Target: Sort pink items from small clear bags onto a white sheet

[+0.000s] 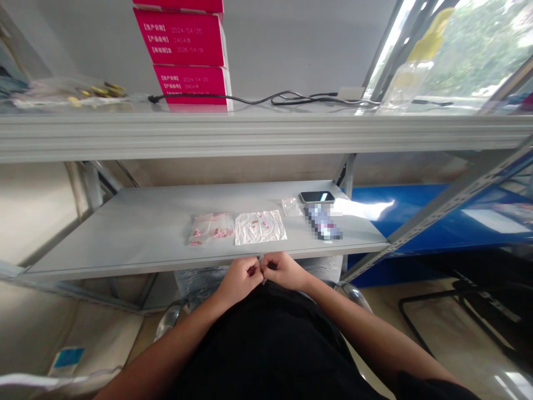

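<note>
Hands point(261, 271) pinch something (too small).

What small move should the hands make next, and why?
Probably lift what the fingers pinch up onto the shelf. The left hand and right hand meet just below its front edge, fingertips together on something too small to tell. The paper sheet with pink bits and the small bags lie right above the hands.
</note>
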{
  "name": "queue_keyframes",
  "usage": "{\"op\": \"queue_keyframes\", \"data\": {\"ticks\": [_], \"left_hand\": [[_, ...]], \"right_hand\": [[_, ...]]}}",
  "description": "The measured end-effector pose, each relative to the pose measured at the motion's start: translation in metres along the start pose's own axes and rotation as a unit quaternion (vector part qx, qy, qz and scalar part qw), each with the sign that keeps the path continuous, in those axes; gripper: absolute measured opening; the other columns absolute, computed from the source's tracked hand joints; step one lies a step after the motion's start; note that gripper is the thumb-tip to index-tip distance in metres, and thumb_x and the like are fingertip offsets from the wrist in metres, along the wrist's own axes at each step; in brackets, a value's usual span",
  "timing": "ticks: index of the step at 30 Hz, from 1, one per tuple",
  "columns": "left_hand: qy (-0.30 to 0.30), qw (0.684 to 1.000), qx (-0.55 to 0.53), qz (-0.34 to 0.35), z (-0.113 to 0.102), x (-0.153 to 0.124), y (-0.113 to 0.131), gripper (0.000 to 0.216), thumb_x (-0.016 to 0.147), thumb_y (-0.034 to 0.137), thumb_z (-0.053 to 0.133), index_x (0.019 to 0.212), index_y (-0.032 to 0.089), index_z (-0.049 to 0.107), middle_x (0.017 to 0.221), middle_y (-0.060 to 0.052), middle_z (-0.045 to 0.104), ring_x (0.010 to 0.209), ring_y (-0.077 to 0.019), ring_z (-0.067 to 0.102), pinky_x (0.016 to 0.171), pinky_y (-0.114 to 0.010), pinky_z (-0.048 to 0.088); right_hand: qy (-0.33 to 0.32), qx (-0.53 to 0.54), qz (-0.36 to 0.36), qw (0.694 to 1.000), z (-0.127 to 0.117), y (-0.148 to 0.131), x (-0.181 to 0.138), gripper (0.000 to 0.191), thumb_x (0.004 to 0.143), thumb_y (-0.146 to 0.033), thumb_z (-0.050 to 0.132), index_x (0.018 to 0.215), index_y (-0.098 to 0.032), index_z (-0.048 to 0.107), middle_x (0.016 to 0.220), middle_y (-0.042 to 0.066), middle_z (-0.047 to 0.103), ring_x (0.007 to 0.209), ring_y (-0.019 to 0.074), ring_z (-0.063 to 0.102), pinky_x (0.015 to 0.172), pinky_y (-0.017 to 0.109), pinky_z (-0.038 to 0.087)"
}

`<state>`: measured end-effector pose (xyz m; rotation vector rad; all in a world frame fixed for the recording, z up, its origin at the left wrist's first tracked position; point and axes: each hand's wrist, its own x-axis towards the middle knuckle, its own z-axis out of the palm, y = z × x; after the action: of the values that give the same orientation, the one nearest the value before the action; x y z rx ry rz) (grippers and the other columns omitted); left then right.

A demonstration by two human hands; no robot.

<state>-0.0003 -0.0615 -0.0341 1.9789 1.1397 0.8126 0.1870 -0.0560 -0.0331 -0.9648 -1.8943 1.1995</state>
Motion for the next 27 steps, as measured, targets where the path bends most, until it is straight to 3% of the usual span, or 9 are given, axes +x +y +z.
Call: {"op": "queue_keyframes", "data": {"ticks": [13,23,25,27], "left_hand": [[0.029,0.998,0.03,0.035,-0.005,-0.002,0.006,0.02,0.083,0.018,0.049,0.063,0.019,0.048,0.061,0.003,0.051,0.06,-0.0129,0.047,0.059,-0.024,0.032],[0.162,0.98,0.045,0.103,-0.013,-0.006,0.001,0.028,0.092,0.017,0.048,0.064,0.02,0.043,0.06,0.005,0.042,0.057,-0.0123,0.043,0.058,-0.025,0.034],[0.17,0.978,0.031,0.12,-0.014,-0.006,0.004,0.027,0.093,0.017,0.048,0.066,0.02,0.044,0.063,0.004,0.045,0.06,-0.0128,0.046,0.06,-0.025,0.037],[0.158,0.976,0.017,0.146,-0.013,-0.004,0.006,0.017,0.093,0.018,0.051,0.076,0.02,0.051,0.078,0.0,0.057,0.075,-0.0153,0.057,0.072,-0.027,0.046]], "right_hand": [[0.028,-0.024,-0.008,0.999,0.001,0.002,0.002,0.014,0.076,-0.006,0.06,0.068,-0.016,0.064,0.063,-0.003,0.063,0.059,0.0094,0.053,0.061,0.02,0.041],[0.054,-0.046,0.028,0.997,-0.006,-0.004,0.001,0.008,0.075,-0.01,0.062,0.07,-0.015,0.067,0.06,-0.004,0.059,0.058,0.009,0.05,0.056,0.02,0.035],[0.047,-0.033,0.032,0.998,-0.007,-0.006,0.001,0.008,0.075,-0.011,0.062,0.07,-0.015,0.067,0.06,-0.005,0.059,0.057,0.0091,0.049,0.055,0.02,0.035],[0.025,-0.001,0.03,0.999,-0.009,-0.008,0.0,0.008,0.076,-0.012,0.062,0.071,-0.015,0.067,0.061,-0.004,0.061,0.057,0.0094,0.05,0.057,0.02,0.037]]}}
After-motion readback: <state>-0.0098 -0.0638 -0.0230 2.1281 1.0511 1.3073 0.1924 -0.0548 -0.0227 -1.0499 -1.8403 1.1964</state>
